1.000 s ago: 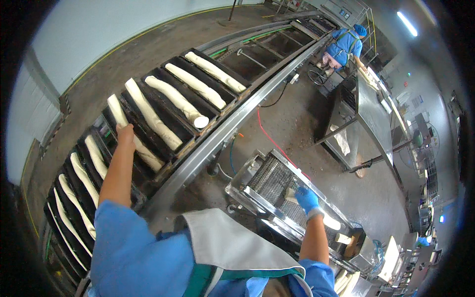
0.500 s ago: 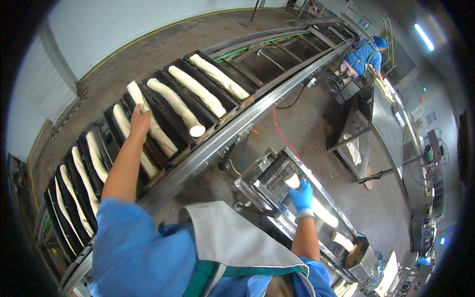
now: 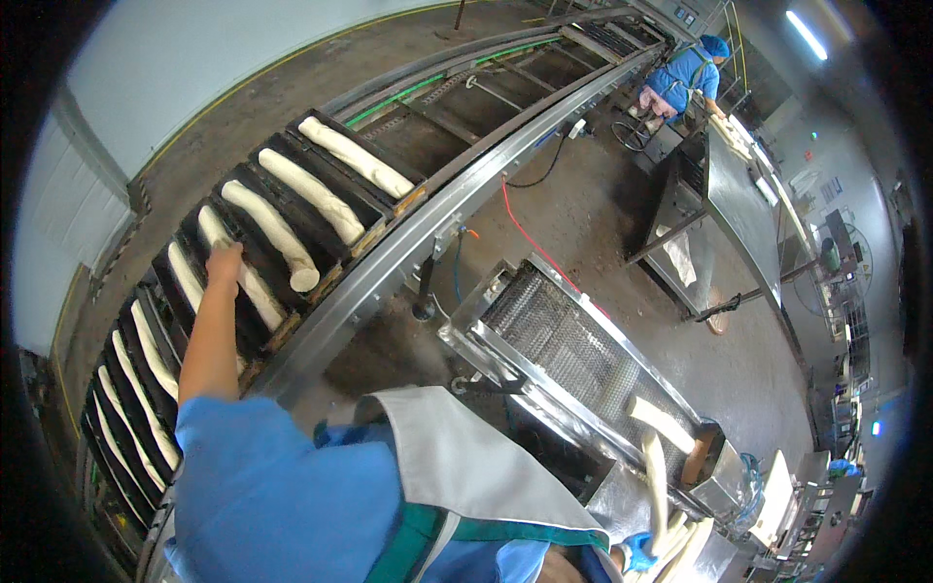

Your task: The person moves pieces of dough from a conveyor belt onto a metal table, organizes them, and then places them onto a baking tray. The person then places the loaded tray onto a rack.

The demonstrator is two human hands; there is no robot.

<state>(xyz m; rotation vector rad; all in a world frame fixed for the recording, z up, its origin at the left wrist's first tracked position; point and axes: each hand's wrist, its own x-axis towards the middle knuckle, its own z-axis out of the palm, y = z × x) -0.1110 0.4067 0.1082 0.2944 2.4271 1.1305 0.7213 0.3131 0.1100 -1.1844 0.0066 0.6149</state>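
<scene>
My bare left hand (image 3: pixel 224 260) is closed over the middle of a long pale dough roll (image 3: pixel 258 291) lying in a narrow black pan. Several more dough rolls (image 3: pixel 309 190) lie singly in the neighbouring black pans, on both sides of that hand. At the lower right, my blue-gloved right hand (image 3: pixel 639 552) is at the lower end of another dough roll (image 3: pixel 656 481) and appears closed on it, its fingers partly hidden. That roll slants down beside the conveyor's end. Several dough rolls (image 3: pixel 688 549) are bunched next to the glove.
The pans stand on a metal-railed line (image 3: pixel 466 189) curving to the far right. A mesh-belt conveyor (image 3: pixel 559 325) stands to my right, with a short dough piece (image 3: pixel 663 425) near its end. A co-worker (image 3: pixel 675 83) in blue bends over a steel table (image 3: pixel 743 219).
My right hand has moved from the mesh belt down towards the bunched rolls, and the long roll has left the belt. My left hand stays on its roll; the view has shifted.
</scene>
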